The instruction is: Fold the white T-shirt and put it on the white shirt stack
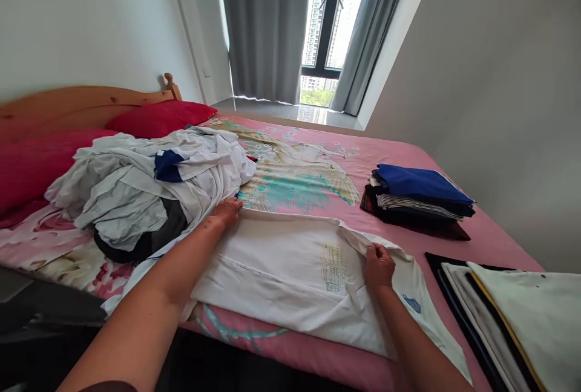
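pink bedding (pixel 394 153), printed white garment (pixel 285 265)

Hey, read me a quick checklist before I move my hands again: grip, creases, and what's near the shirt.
1. Right grip: ok; the right hand pinches cloth of the white shirt.
2. Left grip: cannot tell; the left hand is at the far left corner, but its hold is unclear.
3. Shirt smooth: not ok; creases run near the right hand.
4. Gap to the blue-topped folded stack: ok; pink bedsheet shows between.
5. Gap to the loose clothes pile: not ok; it lies right beside the left hand.
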The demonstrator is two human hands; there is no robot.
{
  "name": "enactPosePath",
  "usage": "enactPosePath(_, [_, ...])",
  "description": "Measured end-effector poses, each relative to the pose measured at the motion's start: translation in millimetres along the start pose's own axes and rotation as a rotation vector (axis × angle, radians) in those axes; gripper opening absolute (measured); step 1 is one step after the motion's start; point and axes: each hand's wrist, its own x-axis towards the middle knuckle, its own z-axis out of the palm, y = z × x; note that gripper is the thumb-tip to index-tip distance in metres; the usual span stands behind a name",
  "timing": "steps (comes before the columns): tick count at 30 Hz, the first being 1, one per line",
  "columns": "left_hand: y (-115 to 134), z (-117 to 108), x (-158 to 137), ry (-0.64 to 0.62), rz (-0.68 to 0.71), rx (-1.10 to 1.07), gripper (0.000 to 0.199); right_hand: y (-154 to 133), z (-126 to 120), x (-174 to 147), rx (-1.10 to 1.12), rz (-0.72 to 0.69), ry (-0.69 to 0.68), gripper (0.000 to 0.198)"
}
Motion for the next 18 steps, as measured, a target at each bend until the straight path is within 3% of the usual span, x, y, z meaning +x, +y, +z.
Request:
enactPosePath(4, [-6.2, -8.1, -28.1, 0.032, 0.093, -0.024, 0.027, -32.8, -62.9, -19.6, 0.034, -0.053, -0.015, 0.033])
enactPosePath(8, [-15.5, -2.7, -56.1, 0.015, 0.170, -0.027, 0.027, -35.1, -107.8, -50.7, -0.114, -0.116, -0.141, 0.029])
enactPosePath(12, [-20.8, 8.8, -78.9, -0.002, 0.204, -0.019, 0.024, -12.1, -116.4, -71.0, -0.252, -0.068, -0.280, 0.030])
enactPosePath(18, [-22.3, 12.7, -90.4, 0.035, 0.207, 0.006, 0.028, 4.0, -122.2, -68.9, -0.250, -0.050, -0.261, 0.039])
